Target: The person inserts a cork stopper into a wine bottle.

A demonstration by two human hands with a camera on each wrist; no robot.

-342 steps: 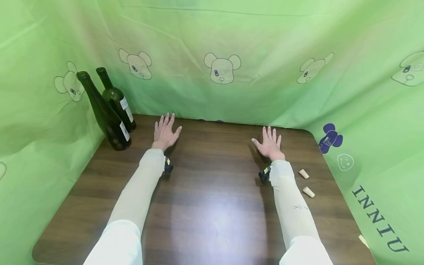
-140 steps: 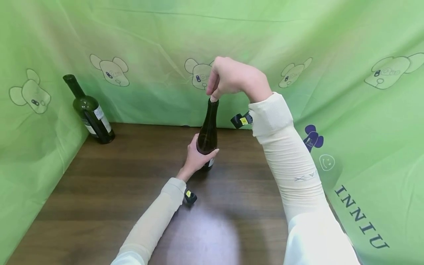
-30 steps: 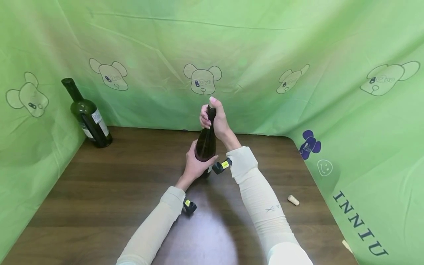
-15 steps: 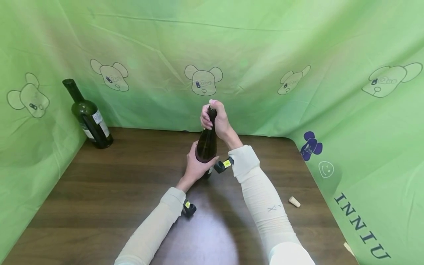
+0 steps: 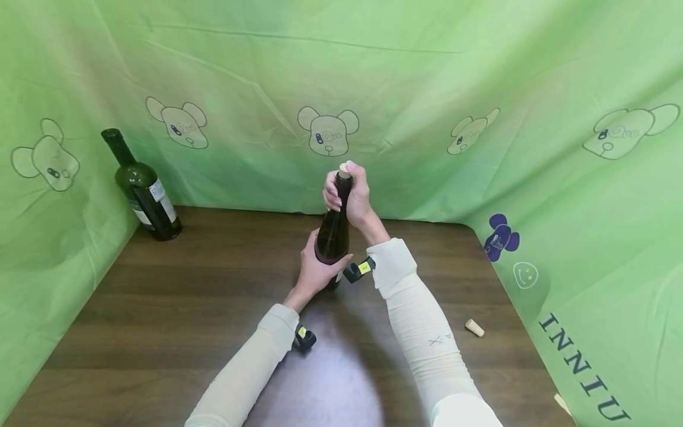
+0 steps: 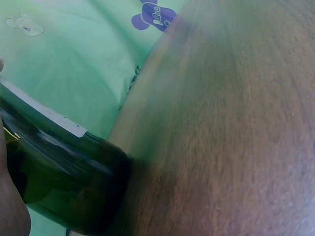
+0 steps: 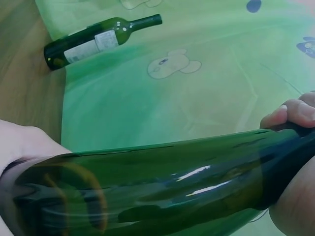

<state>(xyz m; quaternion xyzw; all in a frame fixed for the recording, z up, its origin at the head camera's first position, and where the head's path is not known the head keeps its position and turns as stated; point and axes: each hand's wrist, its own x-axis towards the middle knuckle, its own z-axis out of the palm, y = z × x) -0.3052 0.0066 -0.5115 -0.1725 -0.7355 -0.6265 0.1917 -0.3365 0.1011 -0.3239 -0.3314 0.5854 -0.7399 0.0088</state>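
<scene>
A dark green wine bottle point(image 5: 332, 237) stands on the wooden table in the middle of the head view. Around its lower body my left hand point(image 5: 313, 267) grips, thumb across the near side. My right hand point(image 5: 358, 201) wraps the neck, with its thumb at the pale cork point(image 5: 344, 171) in the bottle's mouth. Part of the cork shows above the rim. In the left wrist view the bottle's base point(image 6: 74, 191) meets the tabletop. The right wrist view has the glass body point(image 7: 172, 182) lying between both hands.
A second green wine bottle point(image 5: 146, 190) with white labels stands at the back left, by the green cloth point(image 5: 256, 160) that hangs around the table point(image 5: 213, 267). A loose cork point(image 5: 474, 327) lies to the right. Another pale piece point(image 5: 562, 405) is at the right edge.
Since the first frame, one bottle has come from the left to the middle and a cork from the right into its mouth. Lately my right thumb has shifted, leaving more of the cork showing.
</scene>
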